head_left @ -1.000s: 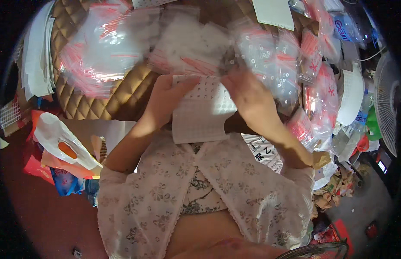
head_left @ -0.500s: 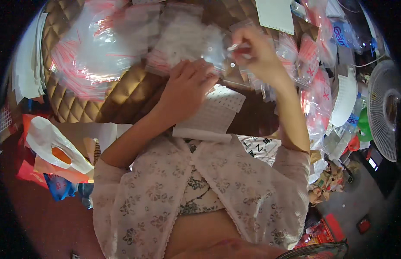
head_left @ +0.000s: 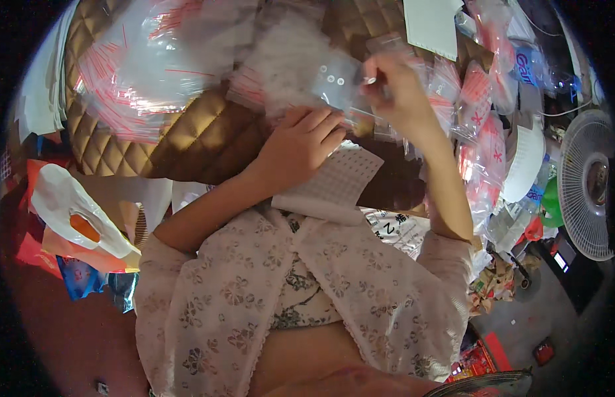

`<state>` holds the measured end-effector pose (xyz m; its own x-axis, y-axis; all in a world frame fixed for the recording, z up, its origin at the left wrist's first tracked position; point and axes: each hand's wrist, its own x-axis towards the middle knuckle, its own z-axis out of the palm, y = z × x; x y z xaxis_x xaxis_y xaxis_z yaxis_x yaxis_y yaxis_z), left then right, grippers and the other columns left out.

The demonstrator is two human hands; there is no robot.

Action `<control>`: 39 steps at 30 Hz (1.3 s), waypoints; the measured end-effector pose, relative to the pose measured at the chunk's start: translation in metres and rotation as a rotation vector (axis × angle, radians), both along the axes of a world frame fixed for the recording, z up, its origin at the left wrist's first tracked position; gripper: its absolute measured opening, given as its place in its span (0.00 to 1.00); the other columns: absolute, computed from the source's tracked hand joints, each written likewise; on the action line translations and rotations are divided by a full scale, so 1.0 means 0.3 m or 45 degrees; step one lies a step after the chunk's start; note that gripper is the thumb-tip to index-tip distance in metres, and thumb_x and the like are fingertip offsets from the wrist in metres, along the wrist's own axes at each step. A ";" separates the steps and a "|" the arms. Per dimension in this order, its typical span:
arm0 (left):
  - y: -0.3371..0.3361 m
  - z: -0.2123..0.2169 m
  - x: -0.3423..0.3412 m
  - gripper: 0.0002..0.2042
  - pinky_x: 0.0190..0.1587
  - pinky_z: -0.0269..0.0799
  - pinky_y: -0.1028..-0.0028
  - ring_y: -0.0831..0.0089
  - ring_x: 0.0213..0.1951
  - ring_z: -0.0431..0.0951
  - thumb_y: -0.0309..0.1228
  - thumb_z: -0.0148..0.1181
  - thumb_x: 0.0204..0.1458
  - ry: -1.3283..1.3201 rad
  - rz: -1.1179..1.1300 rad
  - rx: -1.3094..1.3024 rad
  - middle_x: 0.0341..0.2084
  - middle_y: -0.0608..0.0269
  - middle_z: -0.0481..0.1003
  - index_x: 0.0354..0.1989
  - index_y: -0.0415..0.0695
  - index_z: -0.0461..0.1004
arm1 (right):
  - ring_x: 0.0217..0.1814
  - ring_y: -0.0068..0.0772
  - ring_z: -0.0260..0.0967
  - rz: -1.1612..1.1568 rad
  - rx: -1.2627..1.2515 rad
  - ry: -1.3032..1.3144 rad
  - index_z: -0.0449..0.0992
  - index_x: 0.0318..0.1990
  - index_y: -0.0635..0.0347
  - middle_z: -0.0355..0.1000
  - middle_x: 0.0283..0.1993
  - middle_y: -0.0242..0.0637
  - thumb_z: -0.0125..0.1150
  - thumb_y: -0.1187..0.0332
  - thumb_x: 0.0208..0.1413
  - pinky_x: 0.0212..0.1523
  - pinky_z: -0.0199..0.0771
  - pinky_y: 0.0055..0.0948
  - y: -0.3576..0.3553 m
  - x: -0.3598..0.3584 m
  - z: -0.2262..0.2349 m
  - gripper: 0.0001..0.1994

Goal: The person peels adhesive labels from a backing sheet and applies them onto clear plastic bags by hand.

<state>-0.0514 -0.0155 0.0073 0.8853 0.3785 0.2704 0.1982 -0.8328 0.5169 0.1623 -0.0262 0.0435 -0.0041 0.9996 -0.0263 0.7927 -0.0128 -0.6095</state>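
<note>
The left hand (head_left: 299,144) lies loosely flat, best steadying the clear zip bag (head_left: 335,91), while the right hand (head_left: 401,91) pinches a small white sticker (head_left: 370,81), ideally by its rim

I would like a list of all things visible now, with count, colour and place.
small bags: many, clear with red edges, upper area
quilted cover: one, gold-brown, under small bags
sticker sheet: one, white, centre
loose sheets: several, white, left edge and right side
carrier bag: one, white, left
bottles: at least two, clear with blue, right
fan: one, white, far right
crumpled paper: uncounted, brown, lower right
shirt: one, pale, flowered, lower middle
left hand: one, bare, centre
right hand: one, bare, upper right of centre
</note>
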 end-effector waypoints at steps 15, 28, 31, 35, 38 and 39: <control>-0.026 -0.018 -0.008 0.13 0.54 0.63 0.63 0.62 0.52 0.66 0.32 0.50 0.47 -0.022 0.008 0.026 0.44 0.57 0.70 0.39 0.39 0.71 | 0.35 0.42 0.70 0.080 -0.269 -0.096 0.65 0.32 0.55 0.71 0.28 0.37 0.71 0.70 0.34 0.38 0.64 0.39 0.000 -0.067 0.010 0.19; -0.030 -0.016 0.001 0.14 0.50 0.68 0.67 0.63 0.48 0.69 0.29 0.52 0.46 -0.193 -0.077 -0.151 0.43 0.57 0.71 0.41 0.37 0.72 | 0.37 0.34 0.70 0.102 -0.022 -0.630 0.73 0.24 0.53 0.72 0.27 0.28 0.69 0.65 0.37 0.40 0.62 0.36 -0.015 -0.089 -0.034 0.09; -0.025 0.034 -0.017 0.13 0.48 0.68 0.67 0.64 0.46 0.71 0.26 0.55 0.43 -0.282 -0.078 -0.267 0.41 0.58 0.72 0.40 0.39 0.73 | 0.35 0.33 0.70 -0.075 0.007 -0.743 0.73 0.25 0.53 0.72 0.27 0.28 0.69 0.63 0.38 0.40 0.62 0.38 -0.018 -0.088 -0.037 0.10; -0.037 0.065 -0.045 0.11 0.41 0.70 0.67 0.62 0.37 0.75 0.25 0.54 0.47 -0.229 0.080 -0.777 0.35 0.56 0.75 0.40 0.41 0.74 | 0.36 0.34 0.71 -0.143 -0.146 -0.702 0.73 0.25 0.55 0.73 0.28 0.31 0.68 0.66 0.39 0.39 0.64 0.36 -0.035 -0.071 0.003 0.09; -0.048 0.060 -0.050 0.11 0.35 0.69 0.71 0.70 0.31 0.74 0.28 0.53 0.52 -0.376 0.241 -1.117 0.30 0.58 0.76 0.43 0.40 0.74 | 0.36 0.31 0.71 -0.074 -0.218 -0.372 0.73 0.29 0.57 0.72 0.28 0.33 0.67 0.71 0.42 0.36 0.67 0.30 -0.058 -0.029 0.021 0.08; -0.049 0.058 -0.054 0.11 0.32 0.68 0.74 0.76 0.28 0.73 0.29 0.53 0.54 -0.410 0.310 -1.318 0.28 0.61 0.76 0.44 0.40 0.74 | 0.36 0.29 0.70 -0.044 -0.180 0.001 0.73 0.31 0.59 0.72 0.29 0.34 0.66 0.73 0.44 0.35 0.68 0.27 -0.073 -0.031 0.039 0.08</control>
